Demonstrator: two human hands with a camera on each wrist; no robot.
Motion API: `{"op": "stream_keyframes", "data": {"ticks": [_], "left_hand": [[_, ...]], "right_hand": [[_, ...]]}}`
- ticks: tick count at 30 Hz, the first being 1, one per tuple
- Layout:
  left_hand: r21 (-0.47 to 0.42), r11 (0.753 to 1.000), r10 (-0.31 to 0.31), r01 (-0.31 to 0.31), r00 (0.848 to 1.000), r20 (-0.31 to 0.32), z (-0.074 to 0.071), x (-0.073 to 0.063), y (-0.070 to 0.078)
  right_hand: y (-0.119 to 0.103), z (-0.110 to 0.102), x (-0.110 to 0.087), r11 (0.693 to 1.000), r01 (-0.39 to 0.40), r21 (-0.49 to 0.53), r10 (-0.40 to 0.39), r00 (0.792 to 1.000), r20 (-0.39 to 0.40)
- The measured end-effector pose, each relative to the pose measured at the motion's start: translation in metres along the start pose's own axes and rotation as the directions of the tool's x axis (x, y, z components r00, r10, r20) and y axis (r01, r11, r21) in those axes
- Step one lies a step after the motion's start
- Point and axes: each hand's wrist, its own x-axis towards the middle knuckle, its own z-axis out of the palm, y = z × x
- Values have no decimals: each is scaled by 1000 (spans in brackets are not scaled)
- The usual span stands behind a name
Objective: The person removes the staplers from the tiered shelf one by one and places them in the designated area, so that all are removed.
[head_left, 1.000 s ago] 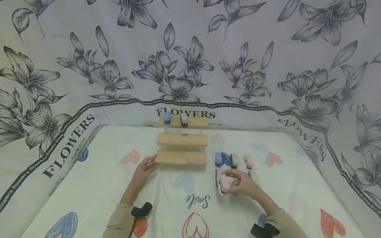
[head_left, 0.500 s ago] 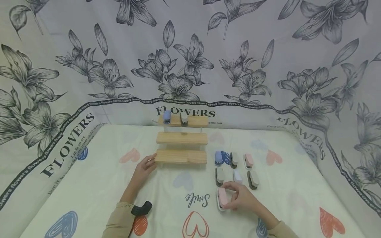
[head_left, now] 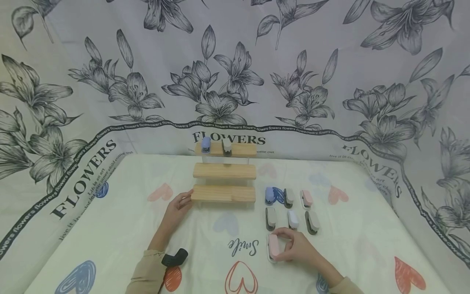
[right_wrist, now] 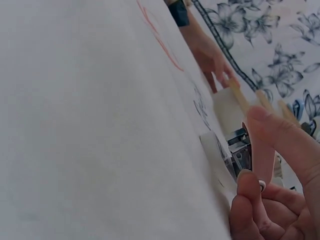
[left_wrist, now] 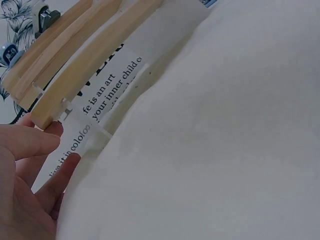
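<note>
My right hand (head_left: 296, 247) pinches a small pink stapler (head_left: 273, 246) end to end between thumb and fingers, low at the tablecloth. Its metal jaw and white base (right_wrist: 212, 150) show in the right wrist view. Behind it, several more mini staplers lie in two rows, among them a blue one (head_left: 269, 196), a pink one (head_left: 306, 199) and a grey one (head_left: 312, 222). At the left end of a three-step wooden rack (head_left: 223, 193), my left hand (head_left: 178, 210) grips the lowest board, fingertips on both sides of its end (left_wrist: 42, 117).
On the rack's top board stand a blue stapler (head_left: 206, 145) and a grey-white one (head_left: 226, 147). A heart-printed cloth (head_left: 121, 228) covers the table. Behind the rack rises a flower-printed curtain (head_left: 235, 110). A black strap mount (head_left: 175, 258) sits at my left wrist.
My right hand has carried the pink stapler toward me, from over the second row to a spot in front of it. The left hand stays at the rack's end.
</note>
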Motion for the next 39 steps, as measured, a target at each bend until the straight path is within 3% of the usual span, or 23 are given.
{"op": "stream_keyframes", "data": {"ticks": [14,19,26,33,39], "left_hand": [[-25,999,-37,37,999,-13,4,0,-1],[7,1000,-18,18,1000,3,2,0,0],[26,1000,0,1,1000,-23,-1,0,-2],[25,999,24,-22,999,-45,1,-1,-1],[12,1000,22,-22,999,-39,3,-7,21]], "right_hand": [[-2,-1,0,983,36,-179,-41,999,-21],[-4,-2,-1,980,45,-192,-46,999,1],[-9,-5,-1,972,43,-230,-34,999,42],[-27,-36,-2,968,67,-241,-27,986,165],[-63,-60,25,970,160,-184,-138,982,131]]}}
